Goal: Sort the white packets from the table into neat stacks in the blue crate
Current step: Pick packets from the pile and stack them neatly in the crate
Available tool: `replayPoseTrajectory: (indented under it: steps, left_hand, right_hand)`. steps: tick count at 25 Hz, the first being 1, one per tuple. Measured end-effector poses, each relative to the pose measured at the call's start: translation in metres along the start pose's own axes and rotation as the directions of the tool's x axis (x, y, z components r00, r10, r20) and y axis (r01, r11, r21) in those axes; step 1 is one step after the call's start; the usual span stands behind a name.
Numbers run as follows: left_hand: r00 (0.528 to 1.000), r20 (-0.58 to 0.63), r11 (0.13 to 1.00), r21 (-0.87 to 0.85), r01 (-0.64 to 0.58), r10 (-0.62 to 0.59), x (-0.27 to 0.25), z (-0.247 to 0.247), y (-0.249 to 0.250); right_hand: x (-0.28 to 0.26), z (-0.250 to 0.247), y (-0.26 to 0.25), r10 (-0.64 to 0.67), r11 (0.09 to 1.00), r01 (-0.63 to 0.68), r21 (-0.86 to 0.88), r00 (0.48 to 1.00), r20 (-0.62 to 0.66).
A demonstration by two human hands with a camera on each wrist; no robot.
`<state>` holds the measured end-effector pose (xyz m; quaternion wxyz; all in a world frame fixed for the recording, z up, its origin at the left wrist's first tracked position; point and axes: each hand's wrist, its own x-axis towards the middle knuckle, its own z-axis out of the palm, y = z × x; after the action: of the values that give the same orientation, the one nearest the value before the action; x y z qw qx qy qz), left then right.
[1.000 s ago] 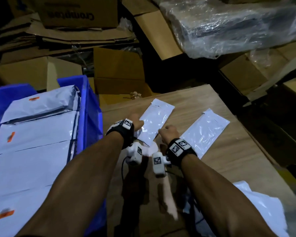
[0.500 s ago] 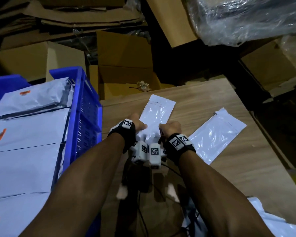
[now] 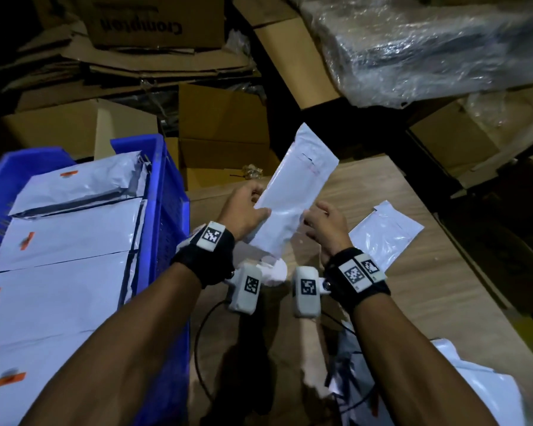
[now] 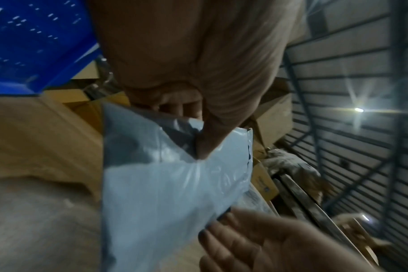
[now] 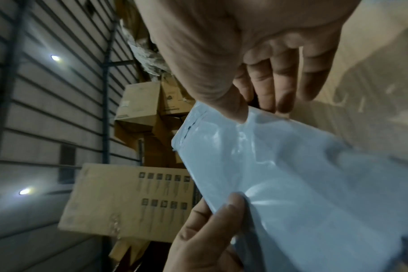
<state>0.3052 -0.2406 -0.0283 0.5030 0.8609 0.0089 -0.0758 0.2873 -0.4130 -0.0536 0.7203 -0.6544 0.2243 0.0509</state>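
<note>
Packet (image 3: 293,192) lifted off table (image 3: 413,302); left hand (image 3: 243,210) pinches it, right hand (image 3: 326,229) relaxed; carton (image 3: 142,23) reads "Crompton"

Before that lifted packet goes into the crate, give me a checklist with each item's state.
1. Left hand pinches the lifted packet: ok.
2. Right hand grips it too: not ok, fingers open beside its edge.
3. Packet off the table: ok.
4. Blue crate within reach on the left: ok.
5. Room on the stacks: cannot tell.
6. Table finished: not ok, another packet still lies there.
</note>
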Motion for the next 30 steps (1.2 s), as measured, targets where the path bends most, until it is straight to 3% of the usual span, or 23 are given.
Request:
replayPoseTrajectory:
  steps: [3, 5, 8, 12, 14, 18, 20, 22, 24, 30]
  left_hand:
    - [0.98, -0.103, 0.945, 0.301, -0.13, 0.168, -0.026, -0.001, 0.015]
    - [0.943, -0.097, 0.851, 0.469, -0.238, 0.318, -0.045, 0.0, 0.022]
    - [0.887, 0.027, 0.769, 0.486, -0.415, 0.462, -0.069, -0.001, 0.024]
    - [0.847, 0.188, 0.744, 0.411, -0.527, 0.497, -0.09, -0.01, 0.016]
    - [0.867, 0.186, 0.81, 0.311, -0.498, 0.462, -0.095, -0.017, 0.01]
    - [0.965, 0.054, 0.941, 0.212, -0.263, 0.258, -0.095, -0.039, 0.006]
    - [0.99, 0.071, 0.991, 0.051, -0.123, 0.12, -0.096, -0.046, 0.008]
    - [0.993, 0.107, 0.984, -0.174, -0.023, 0.042, -0.097, -0.049, 0.007]
    - [0.994, 0.104, 0.956, -0.292, -0.009, 0.041, -0.099, -0.049, 0.005]
    - [0.999, -0.042, 0.929, -0.369, -0.032, 0.017, -0.099, -0.05, 0.002]
  right_hand:
    - [-0.042, -0.002, -0.02, -0.115, 0.989, 0.093, 0.117, 0.974, 0.194]
    - [-0.059, 0.001, -0.024, -0.127, 0.968, 0.067, 0.241, 0.962, 0.243]
    - [-0.07, 0.008, -0.023, -0.158, 0.927, 0.091, 0.363, 0.975, 0.159]
    - [-0.076, 0.006, -0.022, -0.123, 0.9, 0.101, 0.423, 0.992, 0.024]
    - [-0.08, 0.002, -0.023, -0.114, 0.9, 0.102, 0.424, 0.994, 0.002]
    - [-0.089, -0.003, -0.026, -0.109, 0.898, 0.096, 0.43, 0.994, 0.006]
    - [-0.092, -0.004, -0.027, -0.131, 0.894, 0.107, 0.435, 0.991, 0.026]
    - [-0.094, -0.004, -0.028, -0.153, 0.891, 0.117, 0.439, 0.987, 0.047]
    - [-0.098, -0.001, -0.031, -0.159, 0.896, 0.109, 0.43, 0.984, 0.083]
    - [-0.109, 0.01, -0.008, -0.199, 0.972, 0.157, 0.175, 0.946, 0.255]
